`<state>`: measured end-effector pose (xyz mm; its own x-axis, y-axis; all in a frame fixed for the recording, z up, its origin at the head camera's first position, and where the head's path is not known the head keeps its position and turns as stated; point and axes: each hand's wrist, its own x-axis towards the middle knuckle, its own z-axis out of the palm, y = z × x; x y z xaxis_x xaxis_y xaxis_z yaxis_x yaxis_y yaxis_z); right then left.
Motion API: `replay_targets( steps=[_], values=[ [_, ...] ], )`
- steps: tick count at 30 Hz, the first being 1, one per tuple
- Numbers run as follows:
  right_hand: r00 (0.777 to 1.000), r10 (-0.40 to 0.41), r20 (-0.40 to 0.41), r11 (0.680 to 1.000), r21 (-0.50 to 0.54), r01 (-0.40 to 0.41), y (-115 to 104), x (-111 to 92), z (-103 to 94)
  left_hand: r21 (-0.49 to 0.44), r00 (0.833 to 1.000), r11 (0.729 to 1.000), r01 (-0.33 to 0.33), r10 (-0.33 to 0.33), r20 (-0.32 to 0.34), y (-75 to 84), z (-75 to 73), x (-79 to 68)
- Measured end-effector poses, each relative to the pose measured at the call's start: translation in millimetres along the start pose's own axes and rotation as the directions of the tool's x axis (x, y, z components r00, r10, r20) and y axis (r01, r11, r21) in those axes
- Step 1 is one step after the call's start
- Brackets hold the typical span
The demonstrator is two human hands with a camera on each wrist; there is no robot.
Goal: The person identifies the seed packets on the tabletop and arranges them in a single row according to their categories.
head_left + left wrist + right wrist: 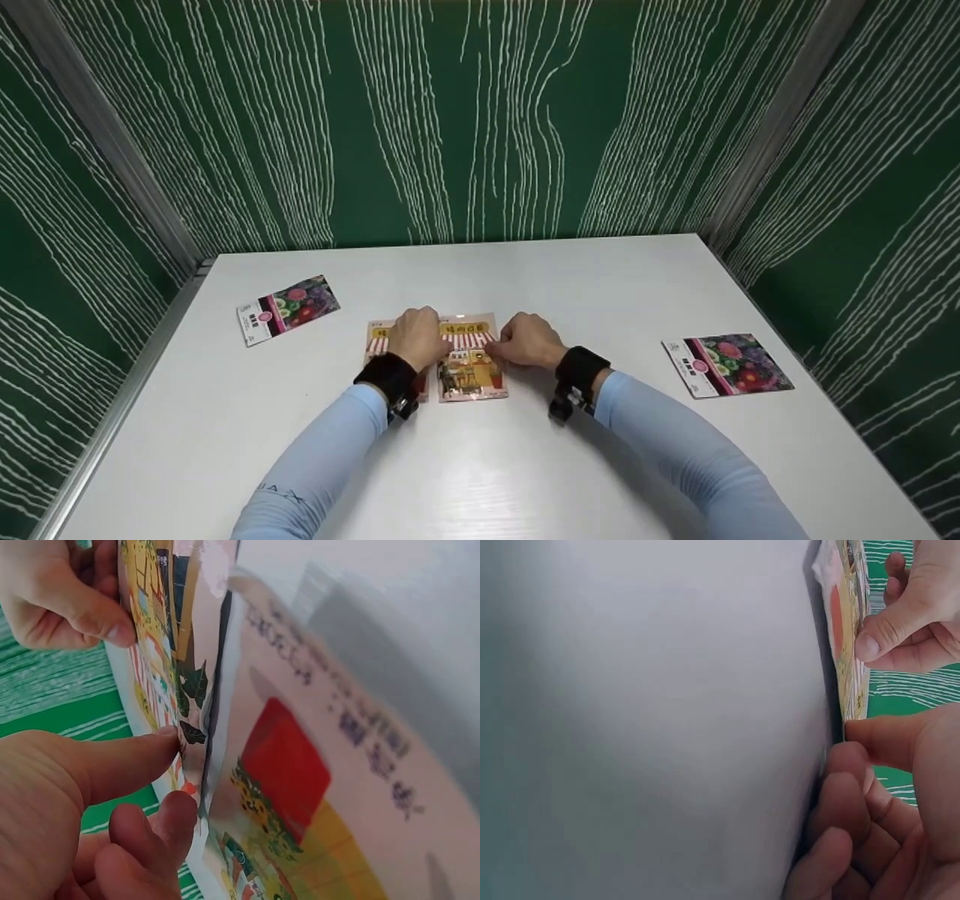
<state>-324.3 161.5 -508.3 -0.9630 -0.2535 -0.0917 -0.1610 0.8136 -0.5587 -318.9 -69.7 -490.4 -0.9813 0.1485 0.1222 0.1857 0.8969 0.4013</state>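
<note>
Two colourful flat packets with a striped awning print lie side by side in the middle of the table. My left hand (414, 337) reaches over the left packet (377, 334), hiding much of it. Its thumb and forefinger pinch the near-side left edge of the right packet (472, 373). Opposite, my right hand (529, 341) pinches that packet's right edge between thumb and curled forefinger. In the left wrist view the left packet (285, 765) stands close, beside the right one, with a narrow gap between them.
A flower-printed card or packet (289, 309) lies at the table's far left. A similar one (727, 365) lies to the right. Green panels with white wavy lines (517, 120) border the white table (525, 465) at the back and sides.
</note>
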Motion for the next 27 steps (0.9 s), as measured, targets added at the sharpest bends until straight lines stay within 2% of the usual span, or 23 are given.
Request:
replay_targets(
  steps=[4,8,14,18,22,27],
  values=[
    [1.000,0.021,0.023,0.999,0.045,-0.022,-0.8,-1.2,0.1,-0.035,1.000,0.999,0.020,-0.020,0.004,-2.8,-3.0,-0.3],
    [1.000,0.005,0.012,0.998,0.068,-0.006,0.4,-3.0,-0.7,-0.063,1.000,0.998,0.030,-0.031,-0.005,-6.3,-6.2,-0.5],
    [1.000,-0.013,0.001,0.994,0.111,0.013,3.4,-4.5,-1.8,-0.099,1.000,0.995,-0.006,0.007,0.005,-9.9,-11.3,-2.0],
    [1.000,-0.015,-0.019,0.991,0.130,0.018,3.9,-4.2,-4.7,-0.116,0.998,0.992,-0.051,0.047,-0.031,-11.5,-13.5,-2.1],
    [0.996,-0.044,-0.080,0.991,0.119,0.054,5.3,-4.0,-8.8,-0.106,0.994,0.991,-0.084,0.075,-0.081,-14.4,-15.7,-1.9],
    [0.988,-0.097,-0.122,0.979,0.165,0.117,6.2,-3.1,-14.1,-0.084,0.992,0.993,-0.080,0.071,-0.107,-19.5,-19.0,-2.6]
  ],
)
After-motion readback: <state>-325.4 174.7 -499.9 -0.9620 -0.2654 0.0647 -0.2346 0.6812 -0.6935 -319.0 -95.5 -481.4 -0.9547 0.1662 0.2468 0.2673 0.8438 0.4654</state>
